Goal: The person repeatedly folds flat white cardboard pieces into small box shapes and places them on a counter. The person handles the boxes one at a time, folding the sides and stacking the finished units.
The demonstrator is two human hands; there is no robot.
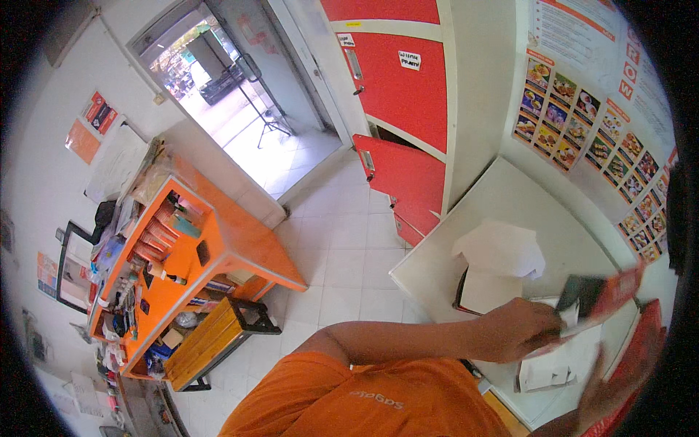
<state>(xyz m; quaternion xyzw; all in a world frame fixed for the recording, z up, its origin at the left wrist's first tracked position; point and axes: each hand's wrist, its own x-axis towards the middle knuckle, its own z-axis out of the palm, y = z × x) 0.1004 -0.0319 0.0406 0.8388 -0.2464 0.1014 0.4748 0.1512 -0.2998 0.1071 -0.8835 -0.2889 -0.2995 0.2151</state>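
My left arm reaches right over a pale table (486, 191). My left hand (535, 331) is closed on a flat red-and-dark thing (610, 295), blurred by motion; its kind is not clear. White paper shows by the fingers. My right hand (610, 390), smeared by motion, is at the lower right beside a red object (641, 349); whether it grips this object cannot be made out. Below my left hand lies a white stack (545, 377), partly covered. Farther off on the table are white sheets (504, 251) with a dark edge under them.
A red cabinet (404, 91) stands past the table, its lower door (408, 182) ajar. To the left are an orange desk (251, 226) full of small items and a wooden bench (211, 339). A doorway opens at the back, with a tripod (271, 127). Food posters (557, 109) cover the right wall.
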